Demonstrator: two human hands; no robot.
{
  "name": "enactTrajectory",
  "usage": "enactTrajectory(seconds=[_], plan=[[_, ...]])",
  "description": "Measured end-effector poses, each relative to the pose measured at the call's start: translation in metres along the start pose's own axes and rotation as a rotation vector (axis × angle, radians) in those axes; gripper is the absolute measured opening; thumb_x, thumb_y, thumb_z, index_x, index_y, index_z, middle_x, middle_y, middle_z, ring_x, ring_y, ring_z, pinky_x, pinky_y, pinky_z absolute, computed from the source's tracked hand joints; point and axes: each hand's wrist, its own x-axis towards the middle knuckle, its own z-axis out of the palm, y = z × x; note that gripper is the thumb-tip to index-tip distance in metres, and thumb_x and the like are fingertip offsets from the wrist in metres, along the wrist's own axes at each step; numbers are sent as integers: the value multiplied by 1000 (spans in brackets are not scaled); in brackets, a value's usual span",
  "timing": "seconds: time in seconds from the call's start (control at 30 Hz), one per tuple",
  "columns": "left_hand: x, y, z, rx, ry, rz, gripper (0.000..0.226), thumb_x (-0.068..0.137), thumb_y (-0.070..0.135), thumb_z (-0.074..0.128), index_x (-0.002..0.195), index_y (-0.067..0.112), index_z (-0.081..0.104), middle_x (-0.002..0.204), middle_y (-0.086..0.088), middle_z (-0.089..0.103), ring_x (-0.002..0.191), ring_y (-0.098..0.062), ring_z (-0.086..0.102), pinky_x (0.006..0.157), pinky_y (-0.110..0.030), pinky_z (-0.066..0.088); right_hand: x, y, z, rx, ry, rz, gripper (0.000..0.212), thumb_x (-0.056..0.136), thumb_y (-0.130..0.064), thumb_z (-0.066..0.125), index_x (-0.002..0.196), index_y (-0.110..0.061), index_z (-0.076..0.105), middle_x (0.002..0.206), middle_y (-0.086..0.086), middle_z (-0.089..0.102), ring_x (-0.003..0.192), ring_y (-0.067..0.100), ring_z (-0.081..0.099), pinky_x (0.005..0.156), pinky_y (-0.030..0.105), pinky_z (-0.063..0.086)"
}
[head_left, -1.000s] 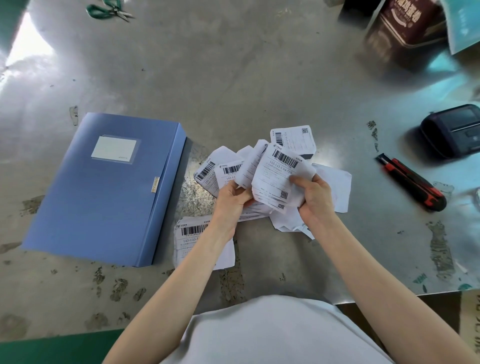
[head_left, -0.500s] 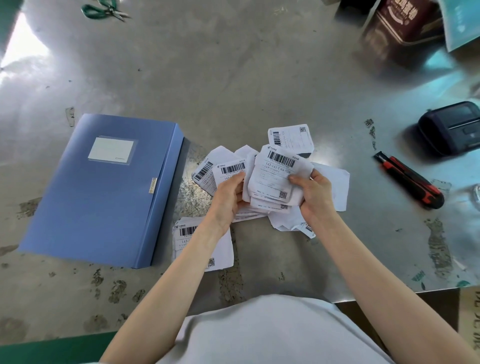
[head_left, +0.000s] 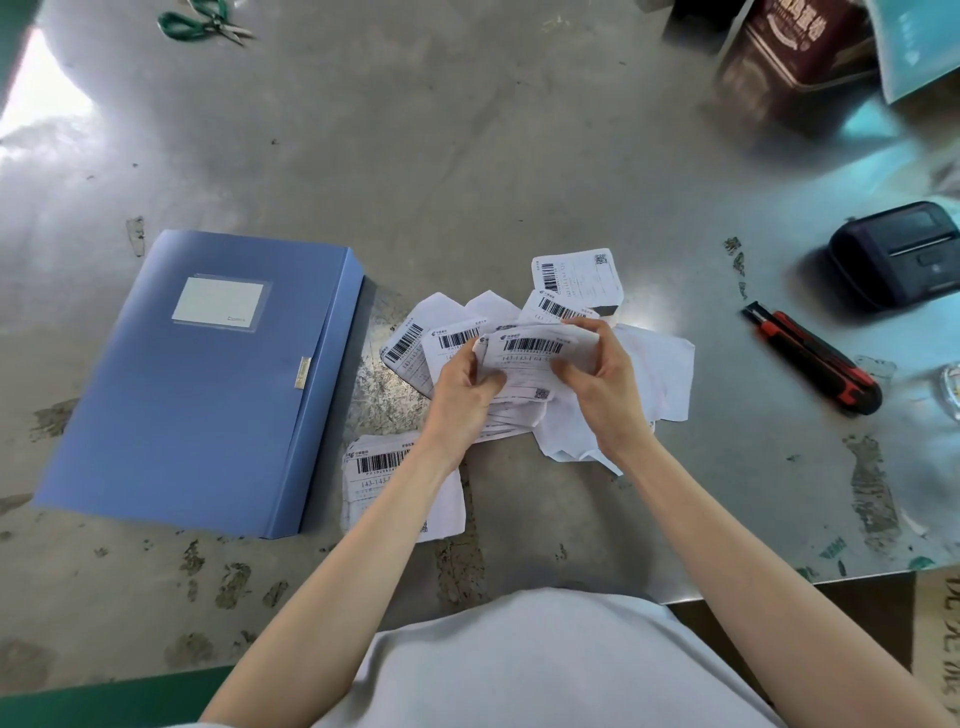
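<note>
A: Lit brightly?
B: Mostly. Glared white on the table (head_left: 467, 156) far up-left of the grip on the labels (head_left: 530, 353). Blurred and warped toward the corner up-right of it. Cast soft shadows.

Worn, scuffed metal table (head_left: 467, 130), creased white paper labels (head_left: 524, 358); matt blue plastic folder (head_left: 208, 405), glossy black printer (head_left: 893, 254)

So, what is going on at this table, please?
A person seems to be sorting a bundle of barcode slips over a metal table. The left hand grips the bundle, and the right hand pinches the top slip at its right side. More loose slips lie on the table around the hands. A closed blue file box lies to the left, untouched. A utility knife and a small black printer lie to the right.
</note>
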Motion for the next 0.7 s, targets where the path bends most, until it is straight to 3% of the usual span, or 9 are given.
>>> enactTrajectory(seconds=[0.07, 0.23, 0.33, 0.4, 0.5, 0.6, 0.7], plan=[[-1, -2, 1, 0, 13, -13, 36, 85, -9, 53, 98, 23, 61, 89, 15, 72, 88, -5, 66, 82, -21, 51, -1, 4, 2, 6, 11, 31, 34, 83, 4, 60, 112, -13, 56, 107, 5, 66, 103, 16, 61, 91, 35, 51], [-2, -8, 8, -31, 46, -93, 34, 89, -1, 53, 120, 13, 53, 113, -2, 68, 107, -16, 63, 93, -29, 50, -4, 2, 7, 36, -37, 37, 37, 79, 14, 51, 99, -15, 61, 93, -1, 69, 87, 8, 64, 73, 22, 52], [0, -8, 8, -14, 85, -121, 27, 94, 4, 49, 117, 18, 54, 109, 5, 67, 102, -9, 63, 87, -24, 50, 3, -2, 9, -58, 34, 119, 33, 72, 14, 43, 84, -15, 55, 79, -1, 60, 73, 12, 53, 62, 21, 47], [1, -6, 4, -31, 137, -127, 26, 94, 3, 50, 109, 23, 55, 104, 10, 66, 96, -4, 63, 78, -18, 52, 13, -4, 8, -59, 154, 192, 32, 74, 11, 42, 85, -17, 53, 83, -2, 60, 78, 13, 54, 66, 16, 44], [2, -5, -8, -41, 211, -163, 25, 90, 3, 52, 107, 22, 57, 108, 5, 67, 98, -8, 63, 76, -26, 54, 31, -6, 2, -179, 257, 226, 31, 79, 2, 52, 106, -14, 52, 103, 1, 59, 94, 17, 55, 72, 16, 42], [3, -7, -21, -27, 267, -181, 30, 88, 1, 53, 115, 14, 58, 113, -2, 67, 104, -16, 63, 84, -32, 53, 44, -1, -2, -582, 156, 191, 51, 79, -12, 67, 126, -11, 44, 127, 4, 51, 118, 28, 41, 94, 32, 34], [3, -10, -28, -14, 302, -209, 30, 87, 1, 54, 115, 13, 55, 112, -2, 67, 103, -16, 63, 79, -27, 53, 47, 2, 1, -796, 57, 165, 64, 75, -13, 70, 131, -13, 39, 135, 8, 44, 126, 32, 31, 106, 44, 25]])
